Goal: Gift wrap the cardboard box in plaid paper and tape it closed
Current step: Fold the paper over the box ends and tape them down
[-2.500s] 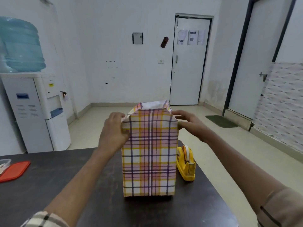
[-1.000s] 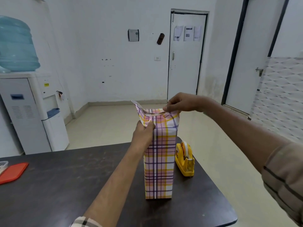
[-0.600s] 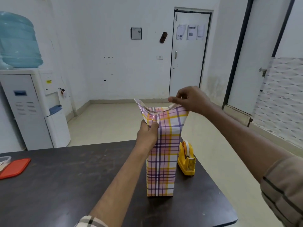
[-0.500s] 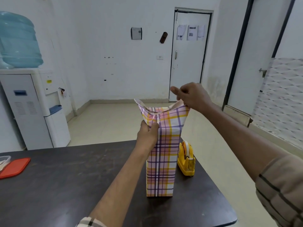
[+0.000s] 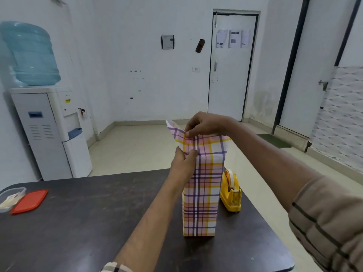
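— Hands on the plaid-wrapped box (image 5: 200, 193), upright at centre frame on the desk (image 5: 78, 222)?

— Yes. The right hand (image 5: 206, 124), half a second ago lifted at the paper's right corner, now pinches its top edge at the left; the left hand (image 5: 183, 165) still grips the upper left side.

— Tape dispenser (image 5: 230, 191)?

— Unmoved, just right of the box.

1. The tall plaid-paper-wrapped cardboard box (image 5: 200, 193) stands upright on the dark rectangular table (image 5: 88, 222), towards its 3 o'clock side.
2. The yellow plastic tape dispenser (image 5: 231, 191) sits on the table just beside the box, at its 2 o'clock.
3. The flat red plastic lid (image 5: 29, 201) lies at the table's 9 o'clock edge, well apart from the box.
4. The clear plastic container (image 5: 10, 197) lies just beside the lid, at its 9 o'clock.
5. The white water dispenser (image 5: 51, 132) stands on the floor beyond the table, at 10 o'clock.
6. The blue water bottle (image 5: 29, 54) sits on top of the dispenser.
7. The white closed door (image 5: 231, 75) stands in the far wall at 1 o'clock.
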